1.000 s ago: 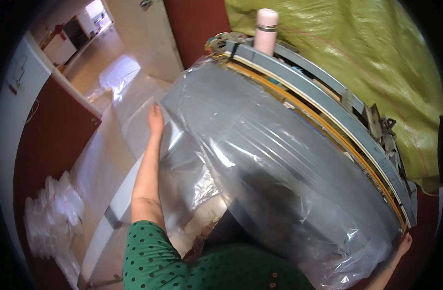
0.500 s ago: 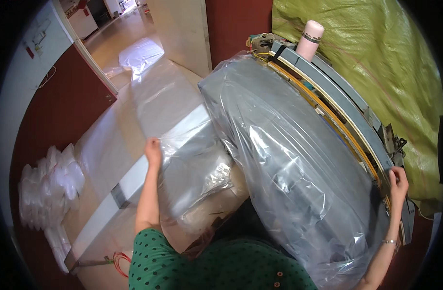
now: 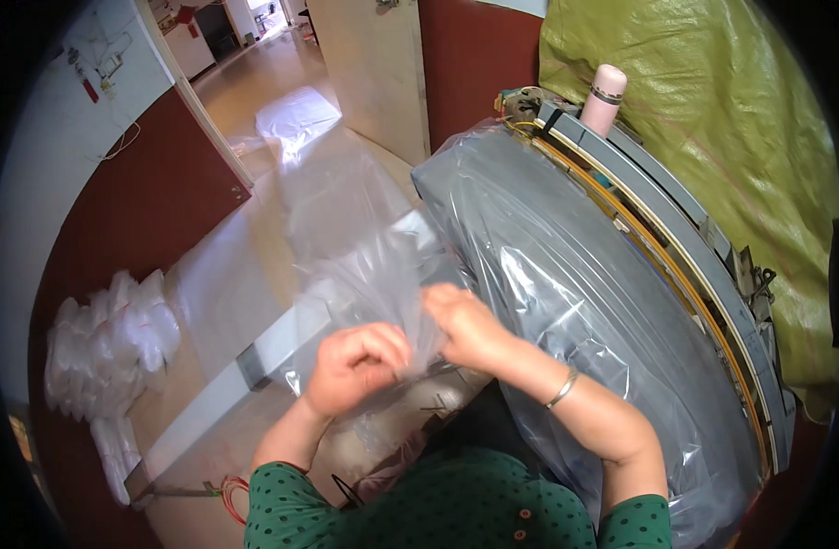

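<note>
A long clear plastic film (image 3: 341, 188) stretches from the far doorway toward me and bunches up between my hands. My left hand (image 3: 357, 364) is closed, its curled fingers on the gathered edge of the film. Close by on the right, my right hand (image 3: 462, 322) pinches the same film, thumb and fingers turned inward. Under the film a pale flat bar (image 3: 209, 393) with a dark band slants across the table. More clear plastic sheeting (image 3: 566, 302) lies over the grey surface to my right, beneath my right forearm.
A long grey machine bar (image 3: 657, 188) with an orange strip (image 3: 662, 245) borders the right side. A pink thermos (image 3: 604, 102) stands on it; scissors (image 3: 763, 279) lie farther along. Bundled clear bags (image 3: 108, 339) sit at left. Red cord (image 3: 233, 499) lies at lower left.
My right hand has left the machine bar at the right and come across to the film. My left hand has moved nearer and rightward; the film is now gathered between both hands.
</note>
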The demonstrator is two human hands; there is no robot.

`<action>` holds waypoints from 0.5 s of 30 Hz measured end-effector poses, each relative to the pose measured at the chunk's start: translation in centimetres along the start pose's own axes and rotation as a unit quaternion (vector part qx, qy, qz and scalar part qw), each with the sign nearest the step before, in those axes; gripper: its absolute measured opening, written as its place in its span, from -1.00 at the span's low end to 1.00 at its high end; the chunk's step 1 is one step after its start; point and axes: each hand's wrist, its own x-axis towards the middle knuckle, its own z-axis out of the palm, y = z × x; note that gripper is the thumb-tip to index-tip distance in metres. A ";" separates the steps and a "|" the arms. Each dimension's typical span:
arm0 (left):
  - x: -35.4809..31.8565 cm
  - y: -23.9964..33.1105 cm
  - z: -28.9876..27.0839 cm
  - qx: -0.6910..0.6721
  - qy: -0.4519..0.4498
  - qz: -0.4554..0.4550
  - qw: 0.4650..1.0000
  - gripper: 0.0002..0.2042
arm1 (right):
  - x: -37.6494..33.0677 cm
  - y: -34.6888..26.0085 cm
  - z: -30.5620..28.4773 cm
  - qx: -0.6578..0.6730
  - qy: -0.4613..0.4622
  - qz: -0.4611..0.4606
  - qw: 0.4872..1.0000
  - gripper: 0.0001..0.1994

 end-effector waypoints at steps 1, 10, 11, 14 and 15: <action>0.6 1.2 -0.1 0.067 -0.005 0.070 0.995 -0.74 | -0.4 -0.4 0.0 0.048 -0.020 0.003 0.999 -0.65; -4.3 -12.9 -3.2 0.390 -0.168 -0.279 0.861 -0.27 | -2.5 -11.4 -13.6 0.485 -0.126 0.134 0.855 -0.96; -4.7 -14.7 -3.2 0.302 -0.149 -0.361 0.869 -0.39 | -2.5 -11.6 -14.0 0.456 -0.117 0.069 0.880 -0.96; -4.9 -18.3 -5.7 0.298 -0.042 -0.305 0.904 -0.69 | -2.3 -12.5 -16.4 0.391 -0.099 0.041 0.914 -0.92; -2.9 -16.5 -6.3 0.369 0.085 -0.189 0.906 -0.83 | -2.1 -12.7 -17.6 0.371 -0.081 0.074 0.922 -0.90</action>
